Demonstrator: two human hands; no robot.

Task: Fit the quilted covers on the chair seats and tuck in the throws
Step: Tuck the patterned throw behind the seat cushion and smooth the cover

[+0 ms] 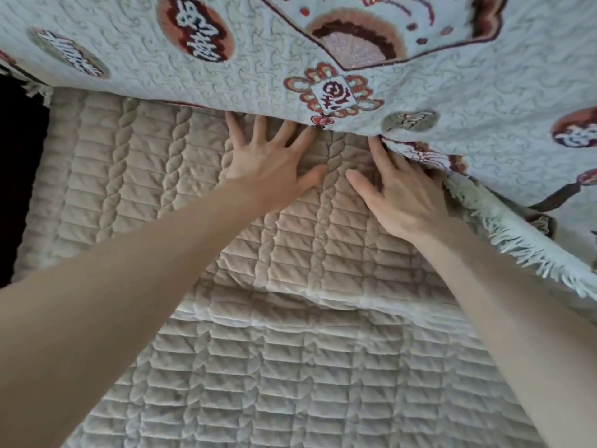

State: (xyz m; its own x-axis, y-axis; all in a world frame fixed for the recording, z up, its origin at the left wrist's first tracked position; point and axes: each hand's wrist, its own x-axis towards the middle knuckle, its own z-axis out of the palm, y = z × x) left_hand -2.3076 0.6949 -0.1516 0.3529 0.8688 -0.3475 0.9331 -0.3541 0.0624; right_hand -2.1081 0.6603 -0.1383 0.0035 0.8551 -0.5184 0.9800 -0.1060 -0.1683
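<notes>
Both hands are flat on the beige quilted cover, which lies over the seat and runs toward me past a raised fold across its width. The left hand has its fingers spread wide, with the tips at the far crease where the patterned throw hangs down over the back. The right hand lies palm down just beside it, fingers straight. Its outer fingers slip under the throw's lower edge, so I cannot see where those tips end. Neither hand is pinching anything.

This looks like the tucking step: pushing cover and throw down into the gap behind the seat. To do it well, I would drive the straight fingers deep into the crease and work outward from the middle toward each side, so that the slack goes down rather than bunching. The throw's white fringe trails loose on the right and wants feeding in too. The raised fold nearer me probably needs smoothing flat afterward, or the tuck may pull the quilting lines crooked.
</notes>
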